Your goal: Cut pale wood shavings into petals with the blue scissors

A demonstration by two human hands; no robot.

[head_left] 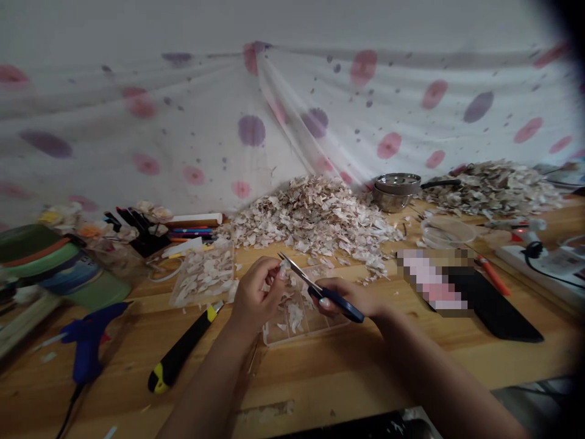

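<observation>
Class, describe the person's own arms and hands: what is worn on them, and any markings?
The left hand and right hand are ungloved, with no rings or watch visible. Left forearm and right forearm show no sleeves down to the picture's edge. One right fingernail looks pale, perhaps polished.

Yellow-black utility knife [183, 350] just below-left of L hand [256, 299]; blue glue gun [89, 341] farther left. Clear tray [179, 297] w/ chips close by, up-left. Big chip pile [311, 222] beyond both hands, steel bowls [395, 189] far beyond R hand [351, 299]. Black phone [493, 308], orange pen [491, 274] to its right.
</observation>
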